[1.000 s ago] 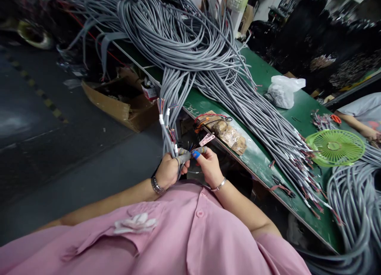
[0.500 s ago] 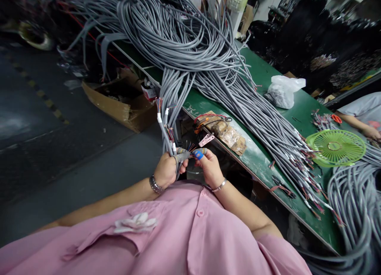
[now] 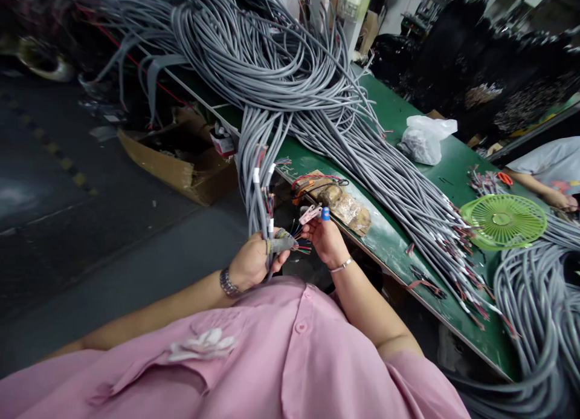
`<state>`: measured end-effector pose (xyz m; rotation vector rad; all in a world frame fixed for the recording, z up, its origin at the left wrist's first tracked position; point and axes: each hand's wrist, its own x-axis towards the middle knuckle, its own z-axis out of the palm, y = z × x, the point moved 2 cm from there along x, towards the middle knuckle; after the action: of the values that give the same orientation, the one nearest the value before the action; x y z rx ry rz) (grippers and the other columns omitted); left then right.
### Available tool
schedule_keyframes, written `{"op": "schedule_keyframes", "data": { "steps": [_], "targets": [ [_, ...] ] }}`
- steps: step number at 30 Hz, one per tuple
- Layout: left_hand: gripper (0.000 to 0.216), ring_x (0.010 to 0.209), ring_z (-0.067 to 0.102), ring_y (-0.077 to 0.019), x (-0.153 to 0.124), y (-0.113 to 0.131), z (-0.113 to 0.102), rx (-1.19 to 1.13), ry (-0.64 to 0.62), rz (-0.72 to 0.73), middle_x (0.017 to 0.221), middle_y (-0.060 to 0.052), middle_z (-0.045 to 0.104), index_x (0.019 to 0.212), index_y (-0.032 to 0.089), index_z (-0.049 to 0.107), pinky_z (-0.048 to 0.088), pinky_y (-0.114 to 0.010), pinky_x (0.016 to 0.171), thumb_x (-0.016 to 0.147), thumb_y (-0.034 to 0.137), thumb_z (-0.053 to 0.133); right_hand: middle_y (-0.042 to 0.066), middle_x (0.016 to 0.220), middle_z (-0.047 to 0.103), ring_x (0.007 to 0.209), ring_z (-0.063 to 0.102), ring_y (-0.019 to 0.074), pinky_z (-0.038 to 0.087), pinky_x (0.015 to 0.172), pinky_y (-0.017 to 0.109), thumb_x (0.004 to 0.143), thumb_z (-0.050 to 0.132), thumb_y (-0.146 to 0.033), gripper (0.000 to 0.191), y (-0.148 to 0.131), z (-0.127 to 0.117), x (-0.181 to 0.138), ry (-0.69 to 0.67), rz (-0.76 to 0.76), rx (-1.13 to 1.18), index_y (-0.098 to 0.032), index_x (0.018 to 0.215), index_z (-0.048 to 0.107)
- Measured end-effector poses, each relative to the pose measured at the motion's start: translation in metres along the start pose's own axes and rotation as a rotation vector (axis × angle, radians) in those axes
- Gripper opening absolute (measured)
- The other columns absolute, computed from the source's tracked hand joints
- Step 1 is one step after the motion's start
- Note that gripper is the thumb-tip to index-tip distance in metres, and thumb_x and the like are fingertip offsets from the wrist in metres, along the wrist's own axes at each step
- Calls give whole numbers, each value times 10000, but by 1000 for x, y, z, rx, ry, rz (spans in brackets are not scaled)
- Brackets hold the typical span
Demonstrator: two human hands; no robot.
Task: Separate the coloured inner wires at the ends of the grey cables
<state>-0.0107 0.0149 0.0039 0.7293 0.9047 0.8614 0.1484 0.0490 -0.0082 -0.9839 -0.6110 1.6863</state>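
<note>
My left hand (image 3: pixel 254 259), with grey covers on its fingers, is closed round the end of a grey cable. Stripped coloured wires (image 3: pixel 302 248) fan out of that grip to the right. Beside them my right hand (image 3: pixel 330 243) is partly open, its thumb in a blue finger cover raised away from the curled fingers. Those fingertips are close to the wire tips; whether they touch any is unclear. Several other grey cable ends with white bands (image 3: pixel 256 176) hang down by the left hand. Just beyond the right hand is a pink clip (image 3: pixel 310 213) at the bench edge.
Grey cables (image 3: pixel 267 74) lie heaped along the green bench (image 3: pixel 480 346). On it are a wrapped block (image 3: pixel 347 207), dark pliers (image 3: pixel 428 283), a white plastic bag (image 3: pixel 426 139) and a green fan (image 3: pixel 504 221). A cardboard box (image 3: pixel 172 177) stands below left. A co-worker's hand (image 3: pixel 562 200) shows far right.
My right hand has moved away from the left, up and to the right, and its thumb has lifted. The wires now spread more widely. The view has shifted slightly.
</note>
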Motion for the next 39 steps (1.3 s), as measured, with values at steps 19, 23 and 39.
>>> {"op": "schedule_keyframes", "data": {
  "steps": [19,23,39],
  "targets": [
    [191,293,382,-72,19,-5,4,29,-44,-57,431,11,537,631,143,588,257,-185,289,668,291,703,0,712,595,634,522,109,461,607,221,748,663,-587,397,1,14,6,114,-120,92,-194,795,638],
    [182,302,395,-77,20,-6,2,31,-44,-45,438,8,541,641,141,599,269,-186,291,679,290,697,4,726,599,627,515,106,460,586,211,753,642,-609,420,0,14,4,83,-73,107,-191,794,637],
    [181,317,402,-80,3,1,0,0,29,-44,448,15,544,653,160,572,282,-193,304,689,298,683,15,776,630,629,536,94,485,575,203,747,690,-508,357,-4,9,-5,42,-55,102,-171,860,654]
  ]
}}
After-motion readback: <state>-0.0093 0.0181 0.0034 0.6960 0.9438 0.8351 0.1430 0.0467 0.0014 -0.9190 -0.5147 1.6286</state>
